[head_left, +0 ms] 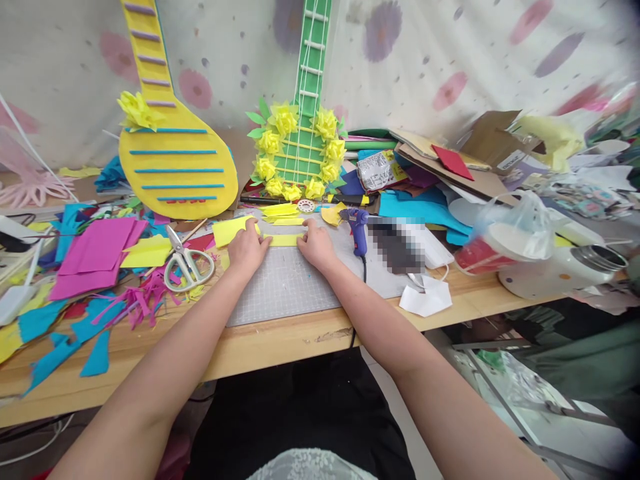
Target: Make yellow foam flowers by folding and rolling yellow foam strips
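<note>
A short yellow paper strip [283, 241] stretches between my two hands, low over the grey cutting mat [280, 287]. My left hand [247, 248] pinches its left end, and my right hand [317, 244] has closed fingers on the right end. Just behind the left fingers lies a wider yellow paper piece [230, 231]. More narrow yellow strips [281, 212] lie beyond the hands. A purple glue gun [357, 230] rests to the right of my right hand, its cord running down over the table edge. Scissors [187, 261] with pale handles lie left of my left hand.
Behind stand a yellow paper instrument [177, 157] and a green one [305, 143] ringed with yellow paper flowers. Magenta paper sheets [97, 257] and scraps cover the left side. At right are a bagged cup [500, 247], a white flask [555, 270] and piled cardboard [460, 170].
</note>
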`<action>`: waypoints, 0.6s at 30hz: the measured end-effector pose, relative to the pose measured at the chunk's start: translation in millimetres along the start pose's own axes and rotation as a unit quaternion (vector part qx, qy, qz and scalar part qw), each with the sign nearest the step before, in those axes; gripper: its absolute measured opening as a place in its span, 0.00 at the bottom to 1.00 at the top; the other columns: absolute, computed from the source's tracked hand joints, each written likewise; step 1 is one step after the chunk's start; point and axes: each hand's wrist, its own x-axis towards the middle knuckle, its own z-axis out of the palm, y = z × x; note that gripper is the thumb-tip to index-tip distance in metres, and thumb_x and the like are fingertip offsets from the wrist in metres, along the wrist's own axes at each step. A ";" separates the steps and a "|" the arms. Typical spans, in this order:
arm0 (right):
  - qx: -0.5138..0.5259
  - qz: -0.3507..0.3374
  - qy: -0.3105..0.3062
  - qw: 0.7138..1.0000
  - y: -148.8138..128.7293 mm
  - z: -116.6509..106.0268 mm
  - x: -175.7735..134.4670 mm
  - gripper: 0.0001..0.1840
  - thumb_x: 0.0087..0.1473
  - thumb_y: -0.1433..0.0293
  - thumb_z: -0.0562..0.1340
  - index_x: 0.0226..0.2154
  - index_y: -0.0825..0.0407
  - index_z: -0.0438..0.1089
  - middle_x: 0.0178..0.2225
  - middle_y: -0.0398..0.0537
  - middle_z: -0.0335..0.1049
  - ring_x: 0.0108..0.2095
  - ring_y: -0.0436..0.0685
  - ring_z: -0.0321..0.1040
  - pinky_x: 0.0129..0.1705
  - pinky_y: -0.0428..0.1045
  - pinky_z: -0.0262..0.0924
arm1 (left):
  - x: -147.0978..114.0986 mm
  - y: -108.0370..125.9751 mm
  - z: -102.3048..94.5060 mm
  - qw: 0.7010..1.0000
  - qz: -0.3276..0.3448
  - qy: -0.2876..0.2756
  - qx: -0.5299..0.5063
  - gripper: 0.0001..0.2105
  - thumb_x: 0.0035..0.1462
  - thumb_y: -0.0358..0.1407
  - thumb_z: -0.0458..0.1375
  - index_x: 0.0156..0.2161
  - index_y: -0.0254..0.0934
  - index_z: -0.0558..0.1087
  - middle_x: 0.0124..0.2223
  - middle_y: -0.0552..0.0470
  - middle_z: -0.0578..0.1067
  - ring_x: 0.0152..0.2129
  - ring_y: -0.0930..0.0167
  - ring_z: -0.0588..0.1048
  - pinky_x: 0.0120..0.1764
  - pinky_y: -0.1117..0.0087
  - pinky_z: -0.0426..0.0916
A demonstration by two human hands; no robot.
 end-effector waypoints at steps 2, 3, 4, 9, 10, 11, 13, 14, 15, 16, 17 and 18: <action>-0.031 0.001 -0.007 0.999 -1.8 -1.8 -1.1 0.18 0.50 0.75 0.53 0.46 0.55 0.59 0.32 0.51 0.70 0.41 0.61 0.63 0.44 0.53 0.58 | 0.3 0.2 0.9 1.000 -0.003 0.003 0.008 0.24 0.56 0.42 0.54 0.55 0.38 0.58 0.39 0.48 0.76 0.42 0.63 0.72 0.39 0.66 0.64; -0.043 0.001 -0.009 0.999 -2.5 -2.6 -1.5 0.18 0.51 0.74 0.53 0.46 0.55 0.59 0.33 0.51 0.70 0.41 0.61 0.63 0.43 0.53 0.58 | 0.5 -0.1 1.7 1.000 -0.001 0.005 0.008 0.23 0.56 0.42 0.54 0.55 0.38 0.58 0.38 0.48 0.76 0.42 0.63 0.72 0.39 0.66 0.64; -0.052 0.002 -0.011 0.999 -3.2 -3.1 -1.9 0.17 0.51 0.74 0.53 0.46 0.54 0.59 0.34 0.52 0.71 0.41 0.61 0.63 0.43 0.53 0.58 | 0.9 -0.7 2.8 1.000 0.005 0.007 0.007 0.22 0.56 0.42 0.54 0.54 0.38 0.59 0.38 0.48 0.76 0.42 0.63 0.72 0.38 0.66 0.64; -0.084 -0.002 -0.009 0.996 -5.5 -3.4 -3.5 0.15 0.52 0.74 0.53 0.45 0.54 0.59 0.35 0.53 0.72 0.42 0.63 0.63 0.41 0.53 0.58 | 1.7 -4.4 8.0 0.998 0.058 0.012 0.009 0.13 0.57 0.39 0.53 0.47 0.41 0.64 0.34 0.49 0.74 0.43 0.61 0.69 0.38 0.64 0.63; -0.091 -0.004 -0.010 0.996 -6.0 -3.4 -3.8 0.15 0.53 0.73 0.53 0.45 0.54 0.59 0.35 0.54 0.72 0.42 0.63 0.63 0.41 0.53 0.58 | 1.6 -4.8 8.9 0.997 0.071 0.016 0.014 0.11 0.57 0.38 0.53 0.45 0.41 0.66 0.34 0.48 0.73 0.44 0.61 0.68 0.39 0.64 0.63; -0.098 -0.007 -0.012 0.995 -6.6 -3.6 -4.3 0.14 0.53 0.73 0.53 0.45 0.54 0.59 0.35 0.54 0.72 0.42 0.63 0.63 0.41 0.53 0.57 | 1.5 -4.9 9.6 0.996 0.085 0.024 0.021 0.09 0.57 0.38 0.52 0.43 0.41 0.67 0.35 0.47 0.72 0.44 0.60 0.67 0.39 0.63 0.63; -0.114 -0.016 -0.015 0.993 -7.9 -4.4 -5.5 0.14 0.54 0.74 0.52 0.45 0.53 0.60 0.37 0.55 0.71 0.42 0.63 0.63 0.41 0.53 0.57 | 1.4 -5.0 10.8 0.992 0.115 0.044 0.034 0.07 0.57 0.36 0.52 0.39 0.41 0.70 0.37 0.46 0.71 0.44 0.60 0.65 0.42 0.62 0.63; -0.122 -0.021 -0.016 0.992 -8.6 -4.9 -6.2 0.14 0.55 0.74 0.51 0.45 0.53 0.61 0.38 0.55 0.71 0.42 0.63 0.63 0.41 0.53 0.57 | 1.5 -4.9 11.3 0.990 0.128 0.053 0.037 0.07 0.57 0.36 0.52 0.38 0.41 0.71 0.38 0.45 0.70 0.44 0.60 0.64 0.43 0.61 0.62; -0.131 -0.027 -0.017 0.991 -9.4 -5.4 -6.8 0.14 0.55 0.74 0.51 0.45 0.52 0.61 0.40 0.55 0.71 0.43 0.62 0.63 0.41 0.53 0.57 | 1.7 -4.9 11.7 0.988 0.138 0.059 0.038 0.07 0.57 0.36 0.52 0.37 0.41 0.72 0.38 0.45 0.69 0.44 0.60 0.64 0.44 0.61 0.62; -0.139 -0.031 -0.018 0.990 -10.0 -5.7 -7.4 0.15 0.55 0.74 0.50 0.45 0.52 0.62 0.41 0.55 0.70 0.43 0.62 0.63 0.42 0.53 0.57 | 1.9 -4.9 12.0 0.987 0.145 0.060 0.037 0.08 0.57 0.35 0.51 0.36 0.41 0.73 0.38 0.44 0.68 0.43 0.59 0.63 0.44 0.61 0.62; -0.147 -0.035 -0.020 0.988 -10.6 -5.8 -7.9 0.15 0.56 0.75 0.50 0.45 0.52 0.62 0.42 0.55 0.70 0.44 0.62 0.62 0.42 0.53 0.57 | 2.2 -5.0 12.2 0.986 0.149 0.060 0.035 0.09 0.57 0.35 0.51 0.36 0.41 0.74 0.37 0.44 0.67 0.43 0.59 0.63 0.44 0.60 0.62; -0.155 -0.038 -0.022 0.987 -10.9 -5.7 -8.3 0.15 0.56 0.74 0.49 0.45 0.51 0.63 0.43 0.55 0.69 0.44 0.61 0.62 0.43 0.53 0.57 | 2.4 -5.2 12.4 0.986 0.151 0.059 0.035 0.09 0.57 0.35 0.51 0.36 0.41 0.74 0.37 0.44 0.67 0.43 0.59 0.63 0.45 0.60 0.62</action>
